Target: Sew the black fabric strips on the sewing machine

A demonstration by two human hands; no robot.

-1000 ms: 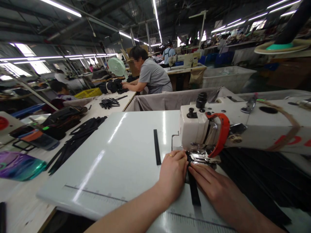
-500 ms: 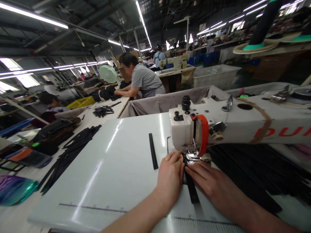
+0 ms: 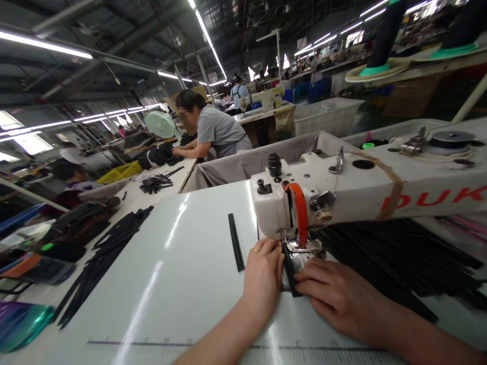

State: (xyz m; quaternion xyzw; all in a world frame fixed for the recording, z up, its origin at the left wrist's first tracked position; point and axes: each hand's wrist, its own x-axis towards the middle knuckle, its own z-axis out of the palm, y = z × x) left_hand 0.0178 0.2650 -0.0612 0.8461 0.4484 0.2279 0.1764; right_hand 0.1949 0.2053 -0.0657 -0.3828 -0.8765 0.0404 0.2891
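Note:
My left hand (image 3: 262,279) rests on the white sewing table (image 3: 182,263), fingers curled and pressed against the left edge of a black strap (image 3: 289,274) under the presser foot (image 3: 300,248). My right hand (image 3: 335,294) lies on the strap's right side, fingers together and pinching its near end. The strap runs under the head of the white sewing machine (image 3: 342,192), which has an orange guard (image 3: 300,213). A ring shows on my left hand.
A loose black strip (image 3: 236,248) lies left of the machine head. A heap of black straps (image 3: 388,253) lies to the right, more black straps (image 3: 102,258) at the left. A person in a grey shirt (image 3: 216,132) works at the table behind. A grey cloth bin (image 3: 251,162) stands beyond.
The strap has fed further under the presser foot, so less of it shows in front. Both hands stay at the foot; the view has shifted right and down.

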